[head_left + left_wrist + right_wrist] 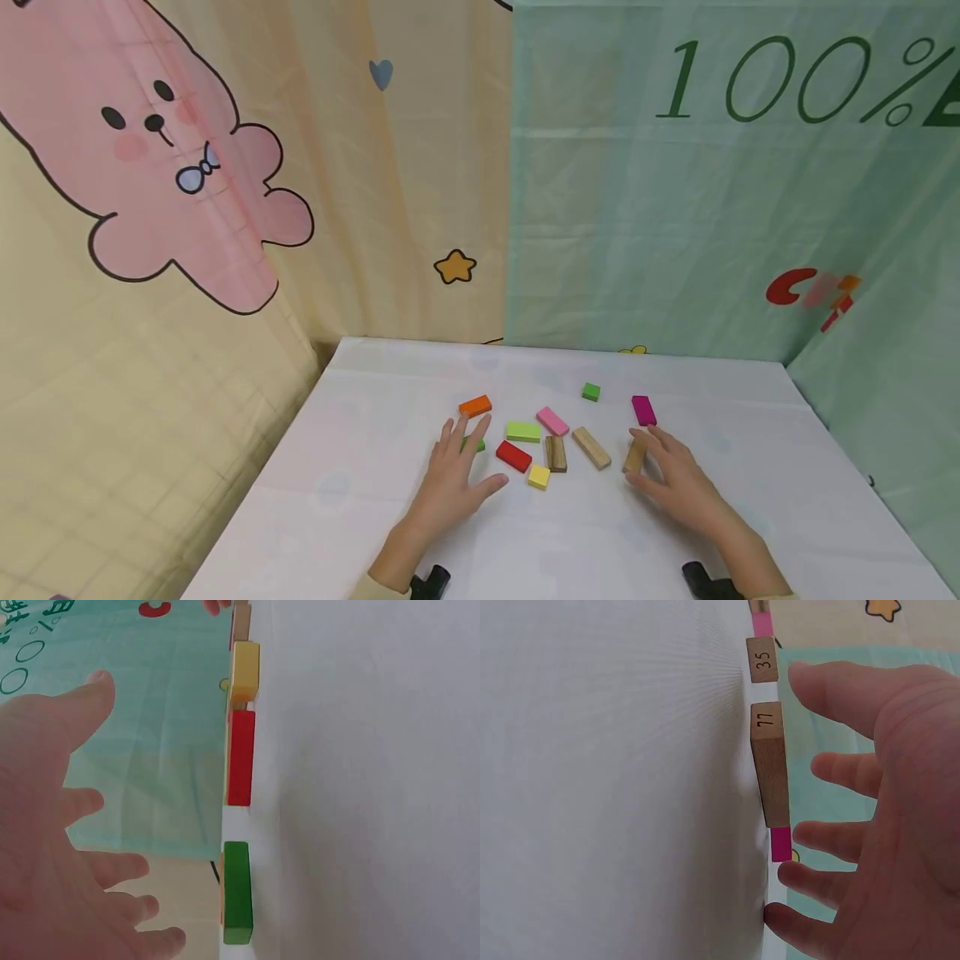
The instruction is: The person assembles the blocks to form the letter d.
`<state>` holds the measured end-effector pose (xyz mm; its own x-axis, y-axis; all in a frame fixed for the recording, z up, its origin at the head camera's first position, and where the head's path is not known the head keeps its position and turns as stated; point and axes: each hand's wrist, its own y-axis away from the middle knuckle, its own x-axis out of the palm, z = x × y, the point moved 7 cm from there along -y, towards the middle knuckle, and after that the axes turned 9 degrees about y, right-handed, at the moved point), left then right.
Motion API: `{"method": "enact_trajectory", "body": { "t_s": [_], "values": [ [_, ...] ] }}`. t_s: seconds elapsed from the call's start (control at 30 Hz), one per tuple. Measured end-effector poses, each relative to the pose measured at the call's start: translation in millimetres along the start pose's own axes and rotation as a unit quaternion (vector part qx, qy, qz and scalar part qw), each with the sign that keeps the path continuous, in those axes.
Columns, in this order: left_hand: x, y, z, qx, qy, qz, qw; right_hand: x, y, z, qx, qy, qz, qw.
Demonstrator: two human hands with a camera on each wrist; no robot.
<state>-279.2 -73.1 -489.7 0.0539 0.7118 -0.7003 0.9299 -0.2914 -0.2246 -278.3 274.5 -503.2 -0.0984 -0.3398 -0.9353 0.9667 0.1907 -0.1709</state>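
Fingers spread wide and gripping nothing, the left hand (448,485) is hovering over a dark green block (238,889), partly covering it in the head view. The right hand (684,482) is arching about a wooden block stamped 77 (771,772), thumb and fingers parted, not gripping; the views are leaving contact unclear. Between the hands, a yellow block (538,477) is lying nearest on the white table (300,517), with a red block (513,456), a streaked wooden block (556,455) and a wooden block stamped 35 (592,448) beyond it. Farther back, a lime block (523,432), a pink block (552,421), a magenta block (643,410) and an orange block (476,406) are resting, and a bright green block (591,392) is sitting farthest, before a printed backdrop (637,208).
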Motion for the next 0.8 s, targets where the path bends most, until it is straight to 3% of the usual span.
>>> {"method": "enact_trajectory", "body": {
  "t_s": [0.23, 0.57, 0.73, 0.8],
  "values": [
    [19.5, 3.1, -20.9, 0.015, 0.070, 0.058, 0.9958, 8, -1, 0, -0.013, 0.013, 0.009, 1.000],
    [49.5, 2.9, -53.2, 0.038, 0.123, 0.111, 0.9855, 6, -3, 5, -0.025, 0.015, 0.013, 0.999],
    [65.5, 2.8, -66.7, 0.029, 0.156, 0.138, 0.9775, 6, -4, 9, -0.014, 0.011, 0.028, 0.999],
    [73.1, 2.3, -73.0, 0.025, 0.182, 0.156, 0.9704, 7, -4, 11, -0.008, 0.004, 0.041, 0.999]
  ]
}}
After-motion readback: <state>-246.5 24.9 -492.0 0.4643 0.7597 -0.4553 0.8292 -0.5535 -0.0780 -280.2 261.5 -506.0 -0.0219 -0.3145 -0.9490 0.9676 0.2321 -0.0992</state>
